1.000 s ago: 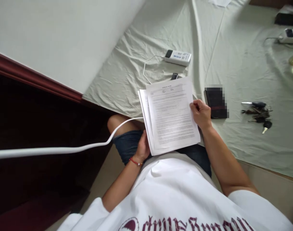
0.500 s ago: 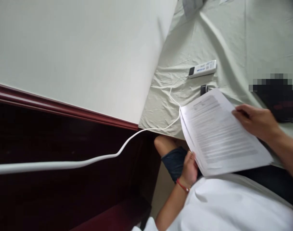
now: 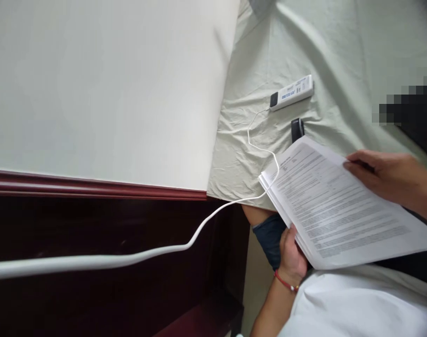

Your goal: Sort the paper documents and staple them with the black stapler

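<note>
Both of my hands hold a stack of printed paper sheets (image 3: 343, 206), tilted above my lap at the edge of the cloth-covered table. My left hand (image 3: 292, 252), with a red bracelet at the wrist, grips the stack's near left edge; its fingers go under the sheets, partly hidden. On the far right edge, my right hand (image 3: 385, 173) pinches the paper between thumb and fingers. Just beyond the top of the sheets lies a black stapler-like object (image 3: 297, 129), its near end covered by the paper. A white cable (image 3: 213, 214) crosses in front of the stack's upper left corner.
A white power bank (image 3: 292, 93) with a dark end lies on the wrinkled pale green cloth (image 3: 336, 93), joined to the cable. To the left is a white panel (image 3: 104, 93) with a dark red wooden edge (image 3: 94, 185). A blurred-out dark object (image 3: 413, 107) is at the right.
The stack and both hands have shifted slightly right and down in view. The camera view has turned a little, and more of the black object shows above the paper.
</note>
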The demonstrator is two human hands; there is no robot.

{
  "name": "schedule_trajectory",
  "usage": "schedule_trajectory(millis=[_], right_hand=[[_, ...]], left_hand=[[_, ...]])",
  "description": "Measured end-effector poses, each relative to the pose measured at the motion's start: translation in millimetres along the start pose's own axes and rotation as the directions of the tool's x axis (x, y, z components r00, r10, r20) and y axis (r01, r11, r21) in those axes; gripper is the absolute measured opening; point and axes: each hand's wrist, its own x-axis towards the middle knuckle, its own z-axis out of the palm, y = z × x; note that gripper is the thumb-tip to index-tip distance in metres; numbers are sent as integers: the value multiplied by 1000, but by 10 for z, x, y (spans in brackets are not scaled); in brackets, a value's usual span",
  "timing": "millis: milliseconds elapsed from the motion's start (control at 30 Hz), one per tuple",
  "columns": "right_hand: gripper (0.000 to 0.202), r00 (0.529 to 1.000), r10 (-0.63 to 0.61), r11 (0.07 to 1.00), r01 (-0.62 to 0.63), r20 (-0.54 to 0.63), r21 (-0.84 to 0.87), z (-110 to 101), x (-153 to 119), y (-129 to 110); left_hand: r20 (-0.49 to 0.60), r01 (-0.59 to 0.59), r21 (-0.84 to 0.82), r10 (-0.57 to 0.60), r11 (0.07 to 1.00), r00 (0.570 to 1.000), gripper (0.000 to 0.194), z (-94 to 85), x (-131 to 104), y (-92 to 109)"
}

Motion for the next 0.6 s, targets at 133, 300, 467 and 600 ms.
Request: schedule_trajectory(millis=[133,300,467,600], right_hand=[[37,999,-28,999,29,-33,34,-15,-17,-7],[36,999,-26,999,27,-22,36,-30,-30,-5],[31,999,-41,998,42,-26,50,-52,-33,-9],[29,999,-40,998,41,-15,57,-92,-49,-46]], left_hand=[[-63,-73,67,78,995,995,49,-36,-32,-28],[-177,-102,66,112,993,978,50,-61,-79,31],[-160,-71,49,78,996,984,37,-144,-182,104],[-77,0,-1,0,1000,997,30,-192,-250,86]])
